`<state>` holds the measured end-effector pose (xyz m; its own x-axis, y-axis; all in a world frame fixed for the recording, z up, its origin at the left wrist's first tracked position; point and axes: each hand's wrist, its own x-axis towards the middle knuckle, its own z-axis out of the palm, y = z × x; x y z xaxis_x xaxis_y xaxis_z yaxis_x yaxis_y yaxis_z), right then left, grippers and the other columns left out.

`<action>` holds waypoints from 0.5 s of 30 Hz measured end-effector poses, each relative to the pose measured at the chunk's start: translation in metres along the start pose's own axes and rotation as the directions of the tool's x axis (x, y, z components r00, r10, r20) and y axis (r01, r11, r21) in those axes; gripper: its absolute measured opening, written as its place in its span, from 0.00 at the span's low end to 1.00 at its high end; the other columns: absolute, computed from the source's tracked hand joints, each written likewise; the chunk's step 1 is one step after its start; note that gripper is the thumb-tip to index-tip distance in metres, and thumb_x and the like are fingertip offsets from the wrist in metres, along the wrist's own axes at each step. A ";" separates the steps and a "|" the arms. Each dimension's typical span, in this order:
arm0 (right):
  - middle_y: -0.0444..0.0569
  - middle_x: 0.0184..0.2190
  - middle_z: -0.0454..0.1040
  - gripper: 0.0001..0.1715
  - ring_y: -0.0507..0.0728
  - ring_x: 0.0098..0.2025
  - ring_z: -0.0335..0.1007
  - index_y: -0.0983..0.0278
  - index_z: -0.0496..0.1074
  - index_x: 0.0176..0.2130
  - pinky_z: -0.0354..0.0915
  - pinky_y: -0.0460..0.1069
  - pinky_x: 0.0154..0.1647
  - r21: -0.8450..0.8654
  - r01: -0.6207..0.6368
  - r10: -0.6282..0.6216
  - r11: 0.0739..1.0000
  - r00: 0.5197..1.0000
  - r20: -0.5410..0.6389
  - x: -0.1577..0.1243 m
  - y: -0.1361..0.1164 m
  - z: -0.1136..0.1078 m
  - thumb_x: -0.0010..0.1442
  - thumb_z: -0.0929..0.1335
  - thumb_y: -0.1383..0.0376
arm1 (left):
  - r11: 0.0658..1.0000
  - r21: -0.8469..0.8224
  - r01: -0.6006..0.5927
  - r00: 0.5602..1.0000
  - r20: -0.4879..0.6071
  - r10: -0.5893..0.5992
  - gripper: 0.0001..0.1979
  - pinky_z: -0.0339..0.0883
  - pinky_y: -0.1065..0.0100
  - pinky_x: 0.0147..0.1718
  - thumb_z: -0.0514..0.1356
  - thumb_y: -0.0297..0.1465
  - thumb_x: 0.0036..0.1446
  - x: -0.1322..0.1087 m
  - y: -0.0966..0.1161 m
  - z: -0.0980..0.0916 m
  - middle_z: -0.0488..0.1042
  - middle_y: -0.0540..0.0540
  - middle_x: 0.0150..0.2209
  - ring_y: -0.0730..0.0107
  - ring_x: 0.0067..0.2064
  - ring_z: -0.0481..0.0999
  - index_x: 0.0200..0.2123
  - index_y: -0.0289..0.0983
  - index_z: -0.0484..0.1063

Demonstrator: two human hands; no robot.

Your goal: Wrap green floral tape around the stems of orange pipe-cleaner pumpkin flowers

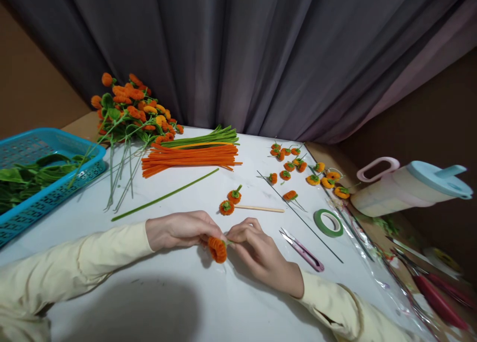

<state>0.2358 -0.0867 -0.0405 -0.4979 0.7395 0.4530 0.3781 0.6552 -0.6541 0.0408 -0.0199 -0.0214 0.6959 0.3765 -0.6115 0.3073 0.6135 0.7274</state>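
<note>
An orange pipe-cleaner flower point(217, 250) is between my hands, close above the white tabletop. My left hand point(184, 229) is closed on it, thumb on top, its other fingertips partly hidden behind the petals. On the flower's right side, my right hand point(261, 250) pinches a thin green pipe-cleaner end point(229, 242), thumb and fingertips together. Just beyond the hands lie two orange flower heads point(226, 207) with green centres, touching a thin wooden stick point(261, 209). Purple thread snips point(302, 250) rest to the right of my right hand.
Orange pipe cleaners point(190, 158) and green ones point(212, 135) lie bundled at the back, near finished flowers point(130, 103). A blue basket point(55, 203) of leaves stands left. Rightward are small flower heads point(286, 175), green tape point(328, 222), a tumbler point(398, 190) and red-handled pliers point(439, 302).
</note>
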 end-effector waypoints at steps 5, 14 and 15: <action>0.49 0.34 0.74 0.08 0.53 0.35 0.71 0.63 0.64 0.45 0.68 0.47 0.34 0.116 -0.151 0.142 0.982 0.987 0.079 -0.002 0.000 -0.001 0.65 0.61 0.68 | 1.000 -0.020 -0.015 1.000 0.018 0.016 0.07 0.60 0.73 0.27 0.66 0.32 0.40 0.001 -0.001 0.000 0.72 0.50 0.19 0.73 0.24 0.65 0.19 0.33 0.76; 0.48 0.26 0.73 0.13 0.52 0.25 0.64 0.67 0.64 0.46 0.68 0.49 0.35 -0.120 0.320 -0.324 0.940 0.946 -0.015 0.000 0.006 -0.003 0.64 0.57 0.75 | 0.995 -0.091 0.040 0.994 0.109 -0.030 0.05 0.65 0.73 0.29 0.66 0.29 0.38 0.001 -0.005 0.002 0.74 0.49 0.20 0.73 0.25 0.69 0.20 0.33 0.77; 0.49 0.26 0.74 0.14 0.52 0.25 0.65 0.68 0.63 0.47 0.68 0.49 0.34 -0.168 0.363 -0.368 0.917 0.930 -0.001 0.000 0.006 -0.004 0.64 0.57 0.76 | 0.995 -0.091 0.042 0.992 0.119 -0.031 0.05 0.65 0.72 0.29 0.66 0.29 0.38 0.001 -0.006 0.002 0.73 0.49 0.19 0.72 0.25 0.70 0.20 0.33 0.77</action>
<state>0.2409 -0.0822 -0.0418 -0.6015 0.4466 0.6624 0.2968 0.8947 -0.3338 0.0410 -0.0242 -0.0263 0.7583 0.2720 -0.5924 0.2759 0.6894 0.6698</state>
